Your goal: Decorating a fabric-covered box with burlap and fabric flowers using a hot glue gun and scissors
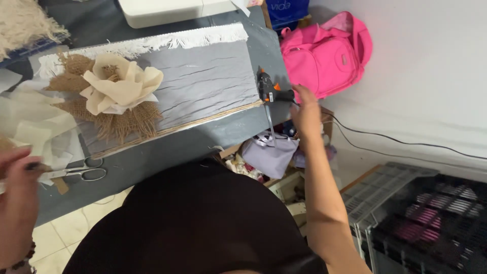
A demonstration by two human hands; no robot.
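Glue gun (267,87), black with orange trigger, lies at the grey table's edge (203,139), touching the right hand's (306,112) loosely open fingertips. Left hand (18,190), blurred, pinches something thin beside steel scissors (81,171); beyond, a cream fabric flower (119,89) on frayed burlap.

A black glue gun (267,87) with orange trigger lies on its side at the right edge of the dark grey worktop (203,139), nozzle toward the far side, its handle end reaching off the edge, just beside a grey cloth panel's corner
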